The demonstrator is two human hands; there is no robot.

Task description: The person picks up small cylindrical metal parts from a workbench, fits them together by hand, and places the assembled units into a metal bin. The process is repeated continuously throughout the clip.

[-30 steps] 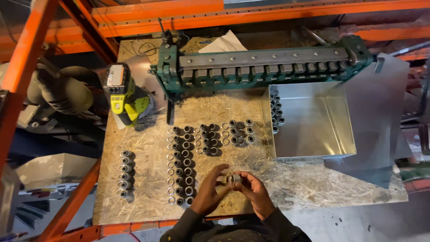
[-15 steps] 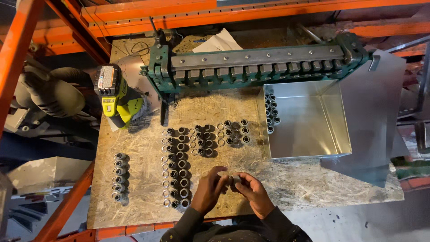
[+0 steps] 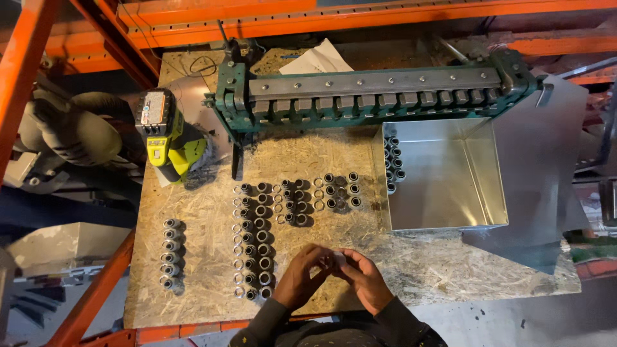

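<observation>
Both hands, left hand (image 3: 302, 277) and right hand (image 3: 363, 283), pinching small metal fitting (image 3: 331, 260) over chipboard bench (image 3: 424, 263)

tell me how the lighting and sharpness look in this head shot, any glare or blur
Head view: warm, even light on the chipboard bench; soft glare on the sheet-metal tray; the rows of metal fittings are sharp with short shadows; the left hand and right hand look slightly soft; the straight orange rack beam bows near the frame edge, as a wide lens does.
</observation>
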